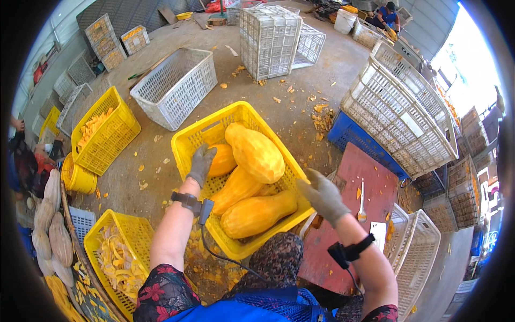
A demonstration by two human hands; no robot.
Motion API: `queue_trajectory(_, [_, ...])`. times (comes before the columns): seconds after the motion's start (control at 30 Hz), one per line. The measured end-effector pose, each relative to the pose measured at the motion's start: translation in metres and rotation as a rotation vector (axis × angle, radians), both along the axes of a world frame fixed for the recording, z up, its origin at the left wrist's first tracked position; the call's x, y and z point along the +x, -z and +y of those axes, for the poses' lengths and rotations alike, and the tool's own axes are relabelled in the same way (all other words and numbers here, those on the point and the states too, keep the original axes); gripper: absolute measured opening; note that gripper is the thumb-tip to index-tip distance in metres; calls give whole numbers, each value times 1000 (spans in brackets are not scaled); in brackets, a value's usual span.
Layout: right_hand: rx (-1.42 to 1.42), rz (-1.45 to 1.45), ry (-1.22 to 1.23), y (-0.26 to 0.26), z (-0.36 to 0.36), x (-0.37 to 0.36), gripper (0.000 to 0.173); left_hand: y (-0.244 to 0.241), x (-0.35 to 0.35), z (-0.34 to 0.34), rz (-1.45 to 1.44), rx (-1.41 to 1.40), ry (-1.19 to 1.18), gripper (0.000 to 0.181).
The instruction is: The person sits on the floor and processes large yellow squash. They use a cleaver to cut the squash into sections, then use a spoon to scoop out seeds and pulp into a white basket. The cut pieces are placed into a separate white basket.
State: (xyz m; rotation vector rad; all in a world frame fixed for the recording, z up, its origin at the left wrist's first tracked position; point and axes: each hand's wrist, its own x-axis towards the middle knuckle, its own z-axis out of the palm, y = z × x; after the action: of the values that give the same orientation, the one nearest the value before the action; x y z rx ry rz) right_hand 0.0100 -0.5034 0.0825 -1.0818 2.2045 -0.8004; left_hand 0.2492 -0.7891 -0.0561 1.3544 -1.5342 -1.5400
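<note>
In front of me a yellow plastic crate [241, 105] holds several peeled orange squashes. The topmost peeled squash [257, 153] lies over the others. My left hand [202, 163], in a grey glove, reaches over the crate's left side beside a smaller peeled squash piece [222, 160]; whether it touches that piece I cannot tell. At the crate's right edge is my right hand [324, 195], gloved too, with fingers apart and nothing seen in it. Another peeled squash [257, 213] lies nearest my body. A metal spoon [362, 205] rests on the red board [346, 241] to the right.
A yellow crate of peelings [120, 257] stands at lower left, near unpeeled squashes [60, 237]. Farther off are a yellow crate of orange pieces [106, 131], a grey crate [177, 88] and stacked white crates [398, 112] on a blue crate [362, 141]. A person [388, 18] sits far back.
</note>
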Motion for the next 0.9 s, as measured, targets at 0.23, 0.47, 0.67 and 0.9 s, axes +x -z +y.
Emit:
queue_trajectory(0.23, [37, 165, -25, 68, -92, -9, 71, 57, -47, -24, -112, 165, 20, 64])
queue_trajectory(0.47, [124, 257, -18, 114, -151, -8, 62, 92, -128, -21, 641, 647, 129, 63])
queue_trajectory(0.67, [0, 360, -11, 115, -138, 42, 61, 104, -99, -14, 809, 644, 140, 67])
queue_trajectory(0.9, [117, 32, -29, 94, -158, 40, 65, 95, -80, -1, 757, 515, 36, 66])
